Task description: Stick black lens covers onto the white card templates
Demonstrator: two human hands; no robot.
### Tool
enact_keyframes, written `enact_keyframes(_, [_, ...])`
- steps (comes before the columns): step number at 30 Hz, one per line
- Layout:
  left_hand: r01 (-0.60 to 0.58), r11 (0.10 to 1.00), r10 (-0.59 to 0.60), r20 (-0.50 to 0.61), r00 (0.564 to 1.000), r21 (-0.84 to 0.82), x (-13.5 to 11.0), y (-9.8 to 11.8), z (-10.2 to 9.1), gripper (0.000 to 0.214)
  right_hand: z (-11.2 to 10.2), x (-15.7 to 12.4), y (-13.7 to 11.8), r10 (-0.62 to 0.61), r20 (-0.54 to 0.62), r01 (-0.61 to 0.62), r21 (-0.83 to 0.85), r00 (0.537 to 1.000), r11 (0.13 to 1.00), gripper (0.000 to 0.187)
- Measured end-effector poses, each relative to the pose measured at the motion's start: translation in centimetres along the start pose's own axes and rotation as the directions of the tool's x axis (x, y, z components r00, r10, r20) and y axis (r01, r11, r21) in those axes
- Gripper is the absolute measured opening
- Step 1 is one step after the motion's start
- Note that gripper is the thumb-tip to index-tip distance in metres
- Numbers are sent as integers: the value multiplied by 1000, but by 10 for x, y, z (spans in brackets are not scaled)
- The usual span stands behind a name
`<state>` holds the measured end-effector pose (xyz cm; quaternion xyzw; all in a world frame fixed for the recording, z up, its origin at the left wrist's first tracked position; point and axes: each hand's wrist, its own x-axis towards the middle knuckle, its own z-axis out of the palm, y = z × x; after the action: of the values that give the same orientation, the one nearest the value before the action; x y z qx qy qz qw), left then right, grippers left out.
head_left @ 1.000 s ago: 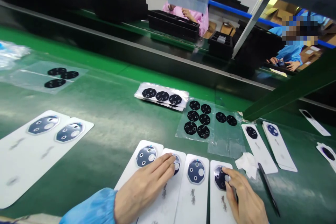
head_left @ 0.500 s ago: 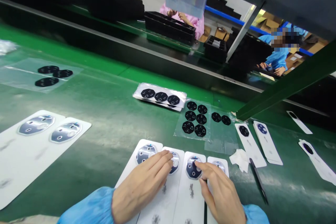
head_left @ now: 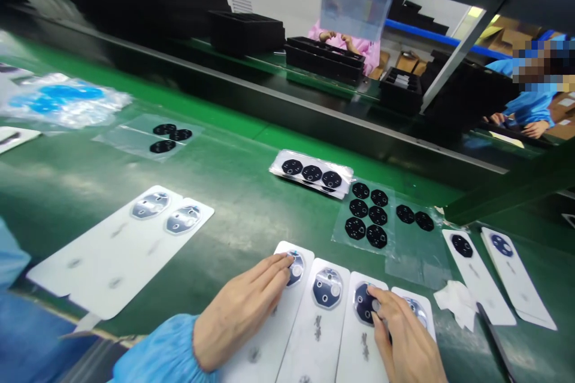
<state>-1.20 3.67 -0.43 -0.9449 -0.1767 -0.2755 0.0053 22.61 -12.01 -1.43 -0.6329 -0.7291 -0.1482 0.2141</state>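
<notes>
Several white phone-back-shaped panels lie side by side in front of me, each with a silvery octagonal camera plate near its top. My left hand point(head_left: 247, 302) rests flat, fingers stretched together, with the fingertips on the octagonal plate point(head_left: 296, 269) of the leftmost panel point(head_left: 258, 347). On the second panel point(head_left: 309, 344) the plate point(head_left: 327, 288) is uncovered by hands. My right hand point(head_left: 411, 335) has its index finger and thumb slightly apart at the right side of the darker plate point(head_left: 363, 302) on the third panel point(head_left: 359, 365). It partly hides the fourth panel point(head_left: 424, 326).
Two joined white panels point(head_left: 117, 251) lie at left. Black octagonal pieces sit on a white stack point(head_left: 309, 173) and clear sheets point(head_left: 386, 251). At right are a crumpled tissue point(head_left: 456, 305), a black pen point(head_left: 494, 341), more panels point(head_left: 516, 275) and a green post point(head_left: 503, 197). Co-workers sit beyond.
The view has swung left, so the table's things appear further right. My left hand has shifted from the second panel's plate to the leftmost one's. My right hand stays at the third plate.
</notes>
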Motion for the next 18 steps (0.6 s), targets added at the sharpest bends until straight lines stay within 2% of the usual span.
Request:
enact_keyframes(9, [45,998,-49,81,996,50,7,3,1,30,7,-6,3,5,-21,-6,-47,1000,999,9])
enact_keyframes(15, [-53,988,38,103,994,146,5,0,-1,36,3,1,-4,2,-24,-4,-65,1000,998,16])
enact_keyframes(18, [-54,991,42,96,995,122,1,-5,1,38,1,7,-9,6,-31,-8,-51,999,999,18])
